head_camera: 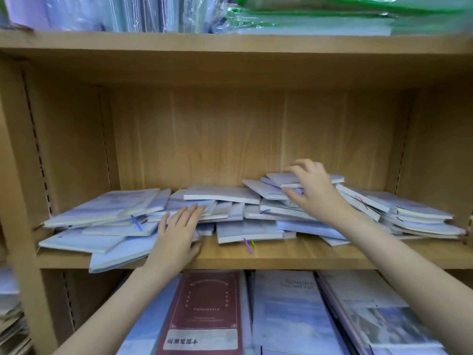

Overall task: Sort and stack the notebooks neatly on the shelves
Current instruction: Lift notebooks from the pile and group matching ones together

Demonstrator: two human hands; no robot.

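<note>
So basically nothing is sorted yet. The notebooks (230,216) are still a loose, fanned-out heap across the middle shelf (294,252), covers pointing every which way, a few hanging over the front edge around 8 o'clock, and purple and green ribbon markers (247,245) dangling out near the center.

The person's left hand (178,234) is lying flat on the pile at about 7 o'clock, fingers stretched out and slightly spread, palm down. It looks like it's pressing or steadying rather than gripping anything. The right hand (313,190) is up at roughly 2 o'clock on the tallest part of the heap, fingers curled over the top notebook (284,178) with the thumb under its near edge, so it seems to have hold of that one.

The shelf below, at 6 o'clock, has bigger books lying flat, including a dark red book (204,311), and those look fairly lined up. Up at 12 o'clock there's plastic-wrapped stock (307,19).

Best guess: just starting, whole heap left to square up.
</note>
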